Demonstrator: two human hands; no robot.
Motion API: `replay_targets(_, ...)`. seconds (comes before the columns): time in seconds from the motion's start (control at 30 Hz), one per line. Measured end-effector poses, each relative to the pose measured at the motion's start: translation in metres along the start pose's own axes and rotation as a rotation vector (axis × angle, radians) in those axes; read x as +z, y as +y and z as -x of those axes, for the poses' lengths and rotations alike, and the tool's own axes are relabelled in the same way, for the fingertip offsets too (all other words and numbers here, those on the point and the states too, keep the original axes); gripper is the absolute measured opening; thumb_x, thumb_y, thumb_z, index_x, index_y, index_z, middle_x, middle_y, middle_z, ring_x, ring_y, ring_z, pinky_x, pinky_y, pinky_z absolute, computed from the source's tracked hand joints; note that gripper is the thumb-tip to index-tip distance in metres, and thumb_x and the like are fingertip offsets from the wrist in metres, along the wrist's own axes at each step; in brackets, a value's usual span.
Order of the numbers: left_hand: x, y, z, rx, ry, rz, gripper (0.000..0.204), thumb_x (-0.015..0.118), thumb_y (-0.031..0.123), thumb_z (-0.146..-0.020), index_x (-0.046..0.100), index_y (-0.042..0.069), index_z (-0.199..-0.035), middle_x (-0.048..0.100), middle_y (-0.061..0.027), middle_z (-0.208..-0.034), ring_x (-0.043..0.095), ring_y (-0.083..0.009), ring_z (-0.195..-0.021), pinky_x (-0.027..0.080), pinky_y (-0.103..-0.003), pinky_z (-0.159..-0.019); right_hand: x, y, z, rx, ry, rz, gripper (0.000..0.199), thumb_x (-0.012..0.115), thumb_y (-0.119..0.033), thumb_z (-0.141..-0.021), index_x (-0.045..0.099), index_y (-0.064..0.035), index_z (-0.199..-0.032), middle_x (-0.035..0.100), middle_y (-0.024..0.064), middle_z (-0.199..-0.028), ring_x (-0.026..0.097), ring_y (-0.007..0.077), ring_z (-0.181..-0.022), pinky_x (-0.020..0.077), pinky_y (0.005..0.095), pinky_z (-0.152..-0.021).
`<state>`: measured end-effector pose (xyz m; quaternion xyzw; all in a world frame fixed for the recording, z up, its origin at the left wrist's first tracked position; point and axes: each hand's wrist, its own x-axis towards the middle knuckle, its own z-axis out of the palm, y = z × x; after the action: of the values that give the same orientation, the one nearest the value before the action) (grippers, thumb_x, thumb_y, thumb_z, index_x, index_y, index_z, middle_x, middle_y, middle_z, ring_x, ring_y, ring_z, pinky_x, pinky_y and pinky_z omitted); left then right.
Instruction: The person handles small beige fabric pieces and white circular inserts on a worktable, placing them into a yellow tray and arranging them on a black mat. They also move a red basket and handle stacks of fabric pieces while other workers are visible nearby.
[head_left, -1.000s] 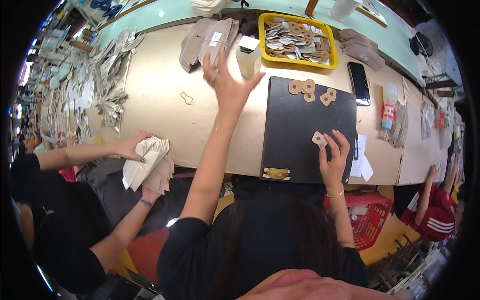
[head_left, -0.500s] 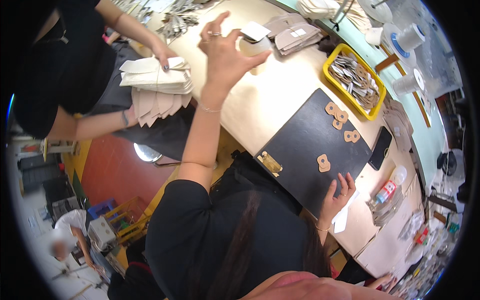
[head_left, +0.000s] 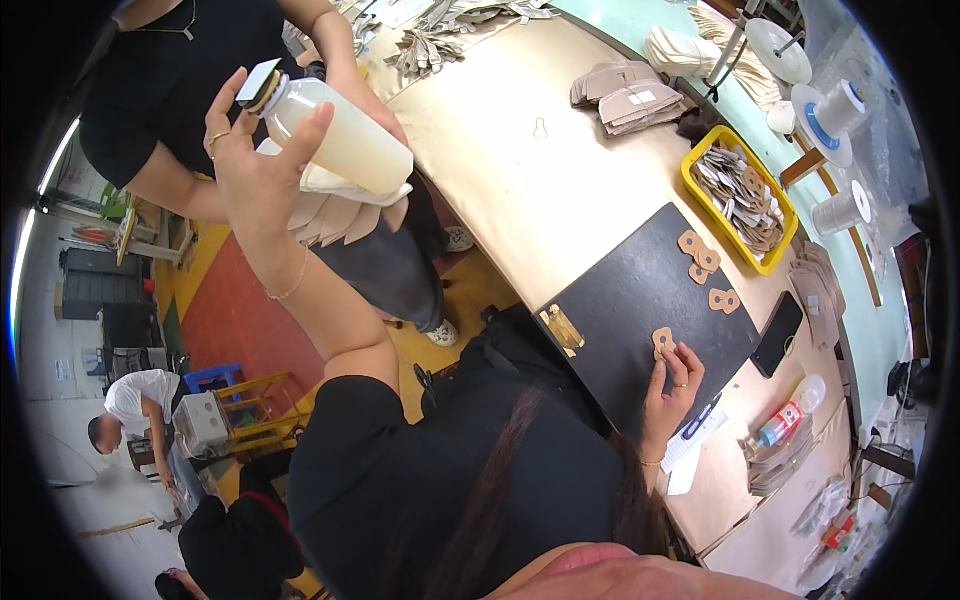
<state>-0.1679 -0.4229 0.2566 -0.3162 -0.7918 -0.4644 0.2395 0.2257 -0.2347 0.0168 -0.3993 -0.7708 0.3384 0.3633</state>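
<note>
Evidently, the left hand (head_left: 258,175) has its grip around a pale bottle (head_left: 350,145) beside the table (head_left: 500,180), partly hiding a layered bundle (head_left: 335,222). Near brown pieces (head_left: 663,343) on the black board (head_left: 625,300), the right hand's (head_left: 671,393) grip is hard to tell.

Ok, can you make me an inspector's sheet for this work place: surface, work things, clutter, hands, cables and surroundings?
Surface: tan table, with a black board lying on it.
Work things: cloudy bottle, tilted in the air; brown pieces in groups on the board.
Clutter: phone, labelled bottle, paper, yellow tray full of pieces.
Left hand: holds the cloudy bottle near its cap.
Right hand: at the board, beside the nearest brown piece; touching or not is unclear.
Cables: nothing seen for sure.
Surroundings: co-worker with a stack of pale pieces; white spools beyond the table.
</note>
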Motion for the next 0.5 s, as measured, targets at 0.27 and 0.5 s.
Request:
replay_targets(0.27,0.003,-0.002,0.01,0.034,0.071,-0.165,0.06,0.085,0.043,-0.068,0.073,-0.001,-0.106,0.05,-0.0081,-0.138,0.04,-0.0263,-0.127,0.035,-0.042,-0.105,0.0,-0.004,0.002,-0.002,-0.02,0.011,0.014,0.064,-0.003,-0.09,0.069,-0.0006,-0.103,0.061,0.0116,-0.115,0.06,0.026,-0.108,0.0469,0.0354,-0.095)
replay_targets(0.5,-0.001,-0.016,0.02,0.122,0.182,-0.331,0.061,0.084,0.044,-0.07,0.072,0.0,-0.11,0.054,-0.0093,-0.132,0.047,-0.027,-0.124,0.037,-0.04,-0.106,-0.003,-0.004,-0.001,-0.015,-0.02,0.036,0.014,0.065,-0.003,-0.089,0.07,-0.0017,-0.102,0.063,0.0121,-0.109,0.062,0.0276,-0.103,0.0491,0.035,-0.09)
